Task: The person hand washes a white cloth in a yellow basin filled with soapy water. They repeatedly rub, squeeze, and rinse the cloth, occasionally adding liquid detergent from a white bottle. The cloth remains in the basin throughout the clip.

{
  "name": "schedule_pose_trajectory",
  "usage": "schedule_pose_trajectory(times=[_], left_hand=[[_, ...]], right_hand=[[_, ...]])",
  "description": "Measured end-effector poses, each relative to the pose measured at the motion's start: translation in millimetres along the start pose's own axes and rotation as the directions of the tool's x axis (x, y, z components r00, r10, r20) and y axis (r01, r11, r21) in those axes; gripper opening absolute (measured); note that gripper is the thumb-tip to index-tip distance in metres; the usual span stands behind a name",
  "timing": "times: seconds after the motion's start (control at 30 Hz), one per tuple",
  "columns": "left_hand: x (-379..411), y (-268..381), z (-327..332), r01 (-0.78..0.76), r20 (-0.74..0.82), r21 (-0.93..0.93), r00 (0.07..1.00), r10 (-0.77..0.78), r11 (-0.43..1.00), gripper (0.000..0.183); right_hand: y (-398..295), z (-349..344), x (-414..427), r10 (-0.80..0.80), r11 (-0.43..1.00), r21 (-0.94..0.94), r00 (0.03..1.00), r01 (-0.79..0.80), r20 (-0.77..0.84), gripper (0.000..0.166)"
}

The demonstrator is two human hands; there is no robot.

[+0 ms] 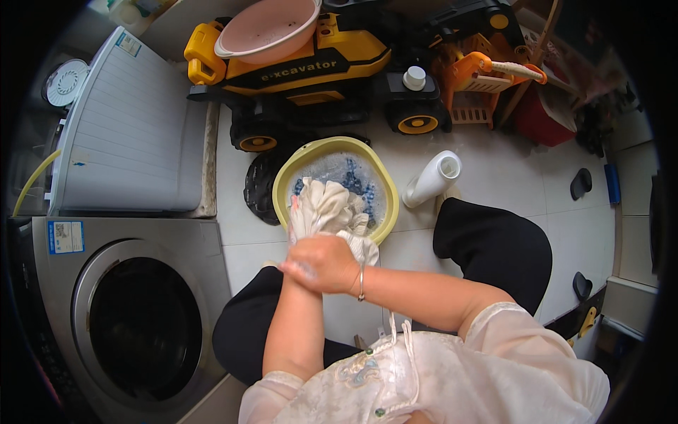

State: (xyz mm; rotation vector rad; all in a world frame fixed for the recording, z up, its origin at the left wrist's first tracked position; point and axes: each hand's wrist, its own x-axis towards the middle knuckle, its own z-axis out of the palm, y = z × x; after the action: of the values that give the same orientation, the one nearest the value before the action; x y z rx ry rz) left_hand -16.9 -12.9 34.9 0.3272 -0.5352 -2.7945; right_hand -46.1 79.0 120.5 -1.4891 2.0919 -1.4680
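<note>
A bunched cream cloth [326,204] is held over the near side of a yellow plastic basin [392,204]. My left hand [293,228] grips it, mostly hidden by the folds, with a little skin showing along the left edge. Across my left wrist lies my right hand [320,259], curled into a fist against the cloth's near end. Suds are on its thumb side, and a thin bracelet [362,283] circles the wrist. Inside the basin, blue checked fabric [352,177] lies in foamy water [328,161].
A white bottle [426,183] without its cap stands right of the basin. Behind are a yellow toy excavator [339,45] bearing a pink basin [265,29], and an orange plastic toy [476,79]. A front-loading washing machine [145,328] and a grey appliance [132,132] line the left.
</note>
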Motion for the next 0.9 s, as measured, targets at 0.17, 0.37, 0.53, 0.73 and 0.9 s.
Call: schedule_pose_trajectory(times=[0.17,0.37,0.53,0.73,0.9], left_hand=[[17,-31,48,0.127,-0.64,0.154,0.768,0.001,0.98,0.038],[1,13,2,0.084,-0.167,-0.095,0.981,-0.099,0.992,0.041],[4,-7,25,0.097,-0.574,0.092,0.819,-0.027,0.991,0.04],[10,24,41,0.017,-0.467,-0.045,0.883,-0.037,0.999,0.044],[4,34,12,-0.045,-0.385,-0.052,0.923,0.021,0.998,0.047]], right_hand=[[106,-5,42,0.139,0.95,-0.26,0.979,-0.175,-0.151,0.029],[22,27,18,0.11,0.981,0.183,0.952,-0.059,-0.286,0.028],[77,26,33,0.073,0.997,-0.012,0.952,-0.081,-0.298,0.029],[137,-13,39,0.711,0.684,0.489,0.644,-0.541,-0.281,0.038],[131,-31,36,0.798,0.424,0.804,0.592,-0.416,-0.115,0.039]])
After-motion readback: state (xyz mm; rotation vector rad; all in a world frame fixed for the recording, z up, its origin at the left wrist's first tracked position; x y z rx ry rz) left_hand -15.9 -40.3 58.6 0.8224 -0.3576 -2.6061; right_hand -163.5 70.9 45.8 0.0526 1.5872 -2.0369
